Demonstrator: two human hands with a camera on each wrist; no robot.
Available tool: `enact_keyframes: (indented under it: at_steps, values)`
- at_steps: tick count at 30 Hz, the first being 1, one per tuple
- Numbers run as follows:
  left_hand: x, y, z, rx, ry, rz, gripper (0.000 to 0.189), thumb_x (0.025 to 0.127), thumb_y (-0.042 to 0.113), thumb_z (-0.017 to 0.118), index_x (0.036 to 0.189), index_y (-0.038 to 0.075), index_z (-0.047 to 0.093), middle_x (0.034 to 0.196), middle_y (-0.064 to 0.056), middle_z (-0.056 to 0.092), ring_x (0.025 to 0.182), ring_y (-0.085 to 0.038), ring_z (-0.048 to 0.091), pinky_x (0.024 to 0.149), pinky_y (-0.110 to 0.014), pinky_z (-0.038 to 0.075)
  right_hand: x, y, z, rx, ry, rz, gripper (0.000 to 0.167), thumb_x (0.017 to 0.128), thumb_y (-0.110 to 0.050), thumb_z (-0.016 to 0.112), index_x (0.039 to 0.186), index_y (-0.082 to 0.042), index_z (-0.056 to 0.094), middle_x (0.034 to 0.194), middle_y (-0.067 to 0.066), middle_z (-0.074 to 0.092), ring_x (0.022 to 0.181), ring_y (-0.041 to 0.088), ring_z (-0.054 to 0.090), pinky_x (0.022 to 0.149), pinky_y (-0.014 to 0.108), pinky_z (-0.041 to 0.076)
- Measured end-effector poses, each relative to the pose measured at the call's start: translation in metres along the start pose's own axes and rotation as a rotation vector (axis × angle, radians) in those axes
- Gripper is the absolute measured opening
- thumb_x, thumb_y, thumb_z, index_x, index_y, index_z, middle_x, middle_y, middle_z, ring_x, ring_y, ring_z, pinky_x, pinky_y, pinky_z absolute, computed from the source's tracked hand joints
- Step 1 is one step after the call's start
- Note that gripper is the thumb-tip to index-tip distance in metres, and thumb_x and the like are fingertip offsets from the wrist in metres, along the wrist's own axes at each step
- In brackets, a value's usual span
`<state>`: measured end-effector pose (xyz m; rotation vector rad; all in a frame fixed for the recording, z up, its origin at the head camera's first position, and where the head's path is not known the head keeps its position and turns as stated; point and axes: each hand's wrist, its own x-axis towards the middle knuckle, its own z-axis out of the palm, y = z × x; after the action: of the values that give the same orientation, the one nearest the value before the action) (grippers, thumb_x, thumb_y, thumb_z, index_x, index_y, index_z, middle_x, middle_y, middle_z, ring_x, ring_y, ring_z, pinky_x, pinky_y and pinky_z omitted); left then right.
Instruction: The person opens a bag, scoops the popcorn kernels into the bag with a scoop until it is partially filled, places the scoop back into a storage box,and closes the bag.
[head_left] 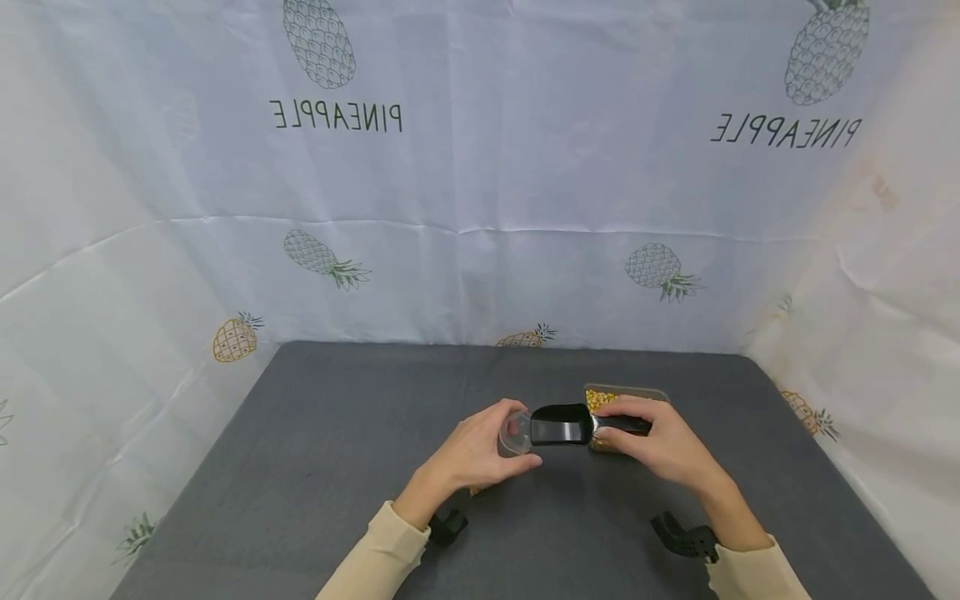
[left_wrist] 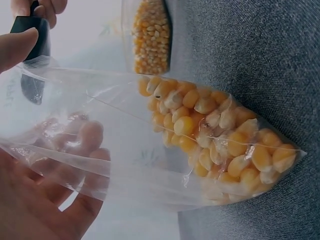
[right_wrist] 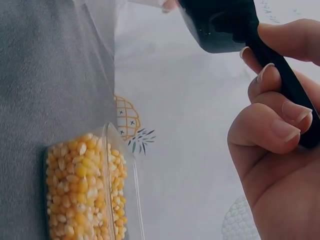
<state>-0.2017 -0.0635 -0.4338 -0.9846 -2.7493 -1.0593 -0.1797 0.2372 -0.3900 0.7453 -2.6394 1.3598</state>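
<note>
My left hand (head_left: 480, 446) holds a clear plastic bag (left_wrist: 135, 130) upright, thumb and fingers spread around its open mouth. Corn kernels (left_wrist: 220, 140) fill the lower part of the bag, whose bottom is at the grey tabletop. My right hand (head_left: 663, 437) grips the handle of a black scoop (head_left: 561, 425), fingers curled round it. The scoop lies level, its front end at the bag's mouth and partly seen through the plastic in the left wrist view. No kernels show in the scoop's bowl.
A clear rectangular container (right_wrist: 106, 160) of corn kernels stands on the grey table (head_left: 360, 433), behind and below my right hand. A white cloth with pineapple prints (head_left: 465, 167) hangs around the back and sides of the table.
</note>
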Motion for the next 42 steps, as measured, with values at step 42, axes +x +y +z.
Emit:
enact_keyframes:
  at_steps: [42]
  values:
    - [-0.002, -0.003, -0.003, -0.067, 0.099, 0.008, 0.064, 0.092, 0.048, 0.072, 0.14, 0.01, 0.053, 0.102, 0.001, 0.061, 0.087, -0.007, 0.053, 0.074, -0.028, 0.046, -0.025, 0.043, -0.051, -0.18, 0.016, 0.126, 0.029, 0.097, -0.017, 0.072, 0.123, -0.005, 0.072, 0.125, 0.02, 0.066, 0.103, 0.034, 0.065, 0.071, 0.039, 0.054]
